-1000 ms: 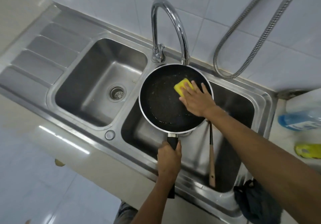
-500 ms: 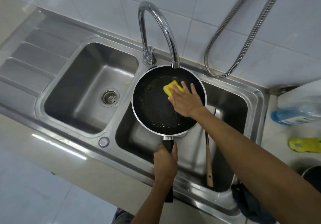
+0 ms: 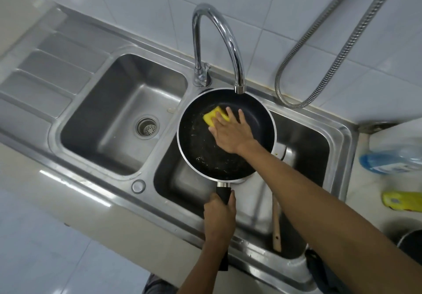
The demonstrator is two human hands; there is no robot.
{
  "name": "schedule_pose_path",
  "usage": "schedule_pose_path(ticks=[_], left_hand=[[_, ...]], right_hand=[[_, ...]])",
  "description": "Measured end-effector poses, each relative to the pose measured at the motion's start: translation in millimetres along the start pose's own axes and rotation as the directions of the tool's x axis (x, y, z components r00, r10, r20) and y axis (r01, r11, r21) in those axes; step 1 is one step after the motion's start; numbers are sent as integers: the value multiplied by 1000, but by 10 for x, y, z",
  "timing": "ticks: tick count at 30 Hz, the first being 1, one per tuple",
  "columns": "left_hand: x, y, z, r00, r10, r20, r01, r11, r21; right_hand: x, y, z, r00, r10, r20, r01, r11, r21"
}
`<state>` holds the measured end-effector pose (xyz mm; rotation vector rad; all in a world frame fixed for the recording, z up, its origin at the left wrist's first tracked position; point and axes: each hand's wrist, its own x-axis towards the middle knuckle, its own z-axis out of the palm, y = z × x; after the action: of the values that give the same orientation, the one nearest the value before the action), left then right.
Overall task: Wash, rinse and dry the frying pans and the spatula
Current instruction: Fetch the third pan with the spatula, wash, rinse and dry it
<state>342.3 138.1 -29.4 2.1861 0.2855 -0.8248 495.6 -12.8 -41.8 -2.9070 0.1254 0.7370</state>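
1. Stood wide along the counter: a steel double sink [image 3: 342, 134], with a drainboard [image 3: 45, 77] at far left and the left basin [image 3: 109, 115] bare down to its drain strainer [image 3: 147, 126], so open room on that side.
2. Crowded the right basin from above: a curved tap [image 3: 219, 38], its spout just over the far rim of the frying pan [image 3: 205, 147].
3. Was held over the right basin, black inside with pale flecks and a silver rim.
4. Lay in the same basin below the right forearm: a spatula [image 3: 276, 232], wooden handle toward the near edge.
5. Stood off to the right on the counter: a blue bottle [image 3: 388, 159] and a yellow item [image 3: 404, 201].
6. Pressed flat, fingers spread, on a yellow sponge [image 3: 213, 117] against the pan's far inner side: the right hand [image 3: 230, 131].
7. Wrapped closed around the pan's black handle: the left hand [image 3: 219, 218].
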Motion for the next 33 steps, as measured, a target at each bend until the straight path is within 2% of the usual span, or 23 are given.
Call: schedule_pose_path(ticks=[3, 6, 9, 11, 13, 16, 19, 24, 29, 31, 33], left_hand=[[2, 7, -3, 1000, 13, -2, -13, 1000, 14], [28, 0, 2, 1000, -2, 4, 2, 1000, 20], [20, 40, -20, 999, -39, -10, 39, 999, 38], [15, 45, -21, 999, -46, -7, 46, 999, 25], [-2, 53, -30, 998, -58, -3, 58, 998, 11], [-3, 41, -19, 999, -52, -8, 53, 999, 15], [-16, 50, -37, 999, -40, 6, 39, 999, 22], [-3, 59, -60, 999, -33, 22, 33, 999, 21], [4, 56, -45, 999, -42, 14, 41, 999, 34], [7, 40, -31, 999, -33, 8, 33, 999, 28], [-1, 51, -38, 999, -39, 18, 38, 999, 18]], right_hand=[[-105, 424, -25, 996, 86, 0, -86, 995, -56], [-631, 612, 186, 999, 37, -17, -39, 987, -154], [-1057, 349, 382, 995, -98, 5, 97, 978, -185], [-958, 63, 386, 988, -143, 52, 148, 981, -125], [-637, -202, 293, 985, -170, 39, 173, 982, -72], [-79, -325, 76, 996, -89, 13, 89, 996, 21], [167, -38, -68, 1000, 30, 7, -31, 997, 65], [-340, 485, 120, 988, 149, -30, -150, 988, -33], [-1035, 112, 427, 1000, -5, -16, 3, 994, -106], [-931, -134, 419, 999, -44, 19, 44, 998, -48], [-614, -331, 319, 998, -62, -4, 62, 998, -2]])
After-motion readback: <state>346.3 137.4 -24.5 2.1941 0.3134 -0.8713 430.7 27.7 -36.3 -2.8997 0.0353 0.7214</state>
